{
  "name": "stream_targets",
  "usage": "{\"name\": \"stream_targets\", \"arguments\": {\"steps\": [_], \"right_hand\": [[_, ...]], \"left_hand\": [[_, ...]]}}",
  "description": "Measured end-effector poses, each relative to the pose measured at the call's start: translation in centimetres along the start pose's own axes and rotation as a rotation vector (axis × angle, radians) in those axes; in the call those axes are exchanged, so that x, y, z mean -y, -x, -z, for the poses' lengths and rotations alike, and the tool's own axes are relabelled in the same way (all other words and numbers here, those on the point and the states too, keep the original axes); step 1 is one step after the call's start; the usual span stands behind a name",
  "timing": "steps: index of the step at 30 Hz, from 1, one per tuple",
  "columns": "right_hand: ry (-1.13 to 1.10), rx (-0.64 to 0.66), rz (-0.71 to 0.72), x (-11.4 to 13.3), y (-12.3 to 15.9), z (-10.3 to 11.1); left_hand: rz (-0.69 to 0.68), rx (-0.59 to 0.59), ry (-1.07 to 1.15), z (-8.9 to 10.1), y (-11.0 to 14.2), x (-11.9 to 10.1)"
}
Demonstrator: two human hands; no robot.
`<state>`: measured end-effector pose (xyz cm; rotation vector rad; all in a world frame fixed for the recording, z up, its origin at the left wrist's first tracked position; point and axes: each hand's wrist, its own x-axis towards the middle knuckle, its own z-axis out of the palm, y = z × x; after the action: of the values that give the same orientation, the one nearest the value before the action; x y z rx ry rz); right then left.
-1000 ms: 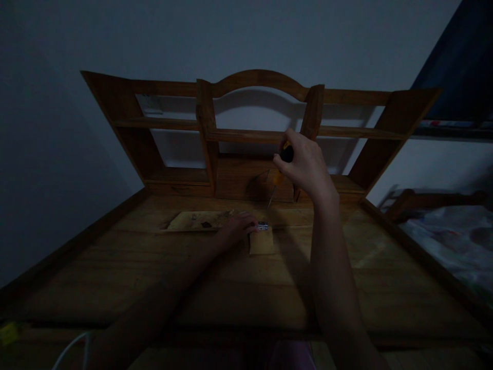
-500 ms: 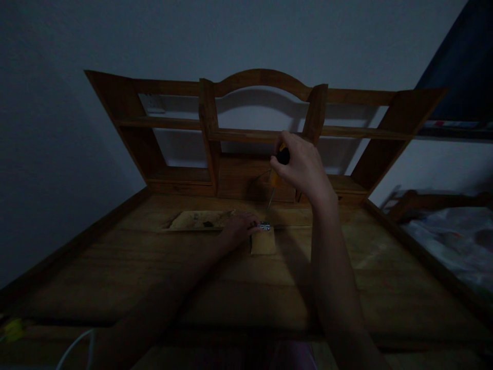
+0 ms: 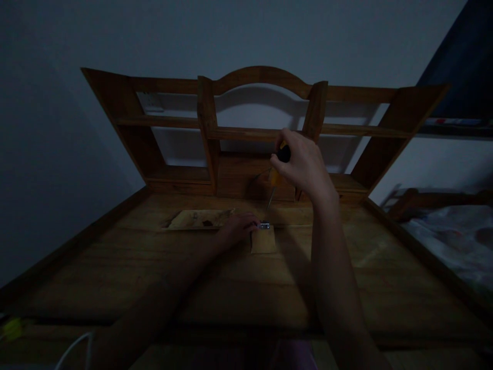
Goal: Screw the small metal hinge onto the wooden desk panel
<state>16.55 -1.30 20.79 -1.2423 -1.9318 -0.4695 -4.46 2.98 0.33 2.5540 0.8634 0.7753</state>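
Observation:
My right hand [image 3: 300, 156] is closed round the black and yellow handle of a screwdriver [image 3: 275, 177]. Its thin shaft slants down and a little left, with the tip over the far side of the work. Below it, a small shiny metal piece [image 3: 264, 225], shaped like a hinge or bracket, lies at the far edge of a small square wooden block [image 3: 263, 240]. My left hand [image 3: 241, 226] pinches the metal piece from the left, its fingers partly lost in shadow. Behind that hand a long, rough-ended wooden board [image 3: 198, 218] with a dark spot lies across the desk.
All this lies on a wooden desk [image 3: 154, 267] with raised side edges. A wooden shelf unit [image 3: 258, 134] stands at its back against the wall. Right of the desk is a pile of whitish cloth or plastic [image 3: 450, 241]. A white cable [image 3: 75, 345] hangs at the lower left.
The view has shifted very slightly. Both hands keep almost the same place, and the screwdriver has turned or moved only a little above the metal piece.

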Motion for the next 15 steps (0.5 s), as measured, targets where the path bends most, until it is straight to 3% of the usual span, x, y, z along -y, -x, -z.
{"name": "stream_targets", "arguments": {"steps": [15], "right_hand": [[0.024, 0.037, -0.02, 0.1, -0.1, 0.1]], "left_hand": [[0.154, -0.105, 0.128, -1.3, -0.2, 0.2]]}}
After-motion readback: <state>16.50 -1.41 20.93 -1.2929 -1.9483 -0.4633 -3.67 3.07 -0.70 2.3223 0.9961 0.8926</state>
